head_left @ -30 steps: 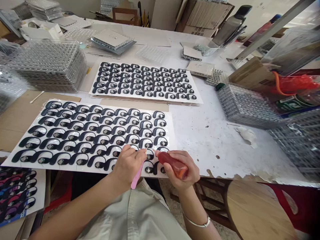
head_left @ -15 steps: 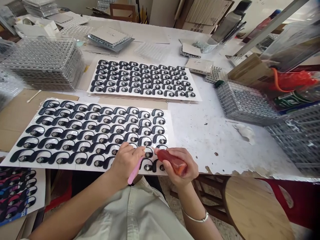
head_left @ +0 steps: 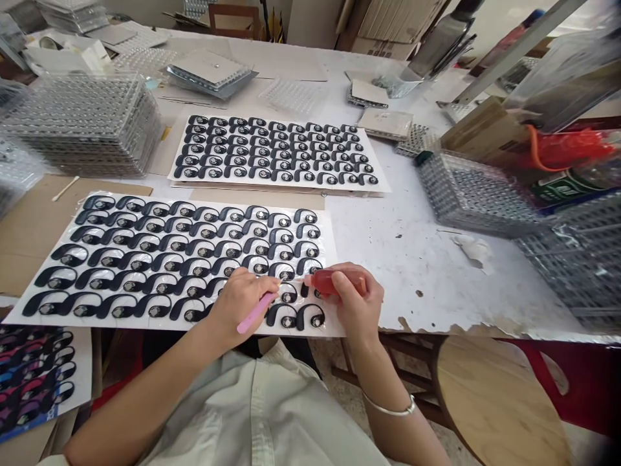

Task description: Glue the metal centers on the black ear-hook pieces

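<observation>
The person's left hand (head_left: 239, 305) is closing around a slim pink stick (head_left: 257, 312), whose front end is disappearing under the fingers, so its tip is hidden. The right hand (head_left: 354, 298) is wrapping around a red bottle (head_left: 330, 282), with the fingers covering much of it, and its narrow end is pointing left toward the left hand. Both hands are hovering over the lower right part of a white sheet (head_left: 334, 328) carrying rows of black ear hooks (head_left: 286, 316) with round silver centres. The hands are hiding several of these hooks, and it is hard to make out whether the stick or the bottle is touching one. A second sheet of hooks (head_left: 291, 184) is lying farther up the tabletop (head_left: 412, 304). Stacked clear plastic trays (head_left: 82, 123) are sitting at the upper left, and a blurred wire-like tray stack (head_left: 478, 194) is resting at the right, partly cut off by the frame edge.
</observation>
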### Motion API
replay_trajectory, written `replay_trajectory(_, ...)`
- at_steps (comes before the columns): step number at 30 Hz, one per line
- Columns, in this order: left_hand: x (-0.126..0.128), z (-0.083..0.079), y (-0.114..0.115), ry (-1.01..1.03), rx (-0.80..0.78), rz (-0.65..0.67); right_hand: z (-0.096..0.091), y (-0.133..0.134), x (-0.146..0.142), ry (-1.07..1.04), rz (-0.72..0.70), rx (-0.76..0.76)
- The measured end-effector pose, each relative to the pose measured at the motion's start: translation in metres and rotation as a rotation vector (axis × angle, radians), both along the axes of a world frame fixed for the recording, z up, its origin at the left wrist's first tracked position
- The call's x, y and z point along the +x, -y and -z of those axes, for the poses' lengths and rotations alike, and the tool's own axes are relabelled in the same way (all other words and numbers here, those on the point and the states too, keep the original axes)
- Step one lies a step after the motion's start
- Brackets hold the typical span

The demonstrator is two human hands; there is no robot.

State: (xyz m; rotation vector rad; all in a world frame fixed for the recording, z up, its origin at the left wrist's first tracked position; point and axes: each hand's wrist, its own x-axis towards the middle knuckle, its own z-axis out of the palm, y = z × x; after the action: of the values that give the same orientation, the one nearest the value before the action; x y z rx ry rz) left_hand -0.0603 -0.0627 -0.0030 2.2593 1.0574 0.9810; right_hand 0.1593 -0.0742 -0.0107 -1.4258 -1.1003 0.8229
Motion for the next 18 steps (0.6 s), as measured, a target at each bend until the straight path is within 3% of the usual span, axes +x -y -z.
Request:
replay_trajectory(3, -0.003, -0.006, -0.003, -0.016, -0.132, 0.018, 0.0, -0.002, -0.001, -0.129, 0.032, -0.104)
replay_trajectory(7, -0.004, -0.01, -0.006, -0.036, -0.205, -0.003, 0.002, -0.002, -0.001, -0.143, 0.045, -0.085)
replay_trajectory(13, -0.009, -0.006, -0.005, -0.063, -0.144, 0.036, 0.0, -0.003, -0.001, -0.124, 0.008, -0.088)
replay_trajectory(18, -0.018, 0.001, -0.011, -0.097, -0.028, 0.05, -0.011, -0.005, -0.013, -0.142, 0.001, 0.016)
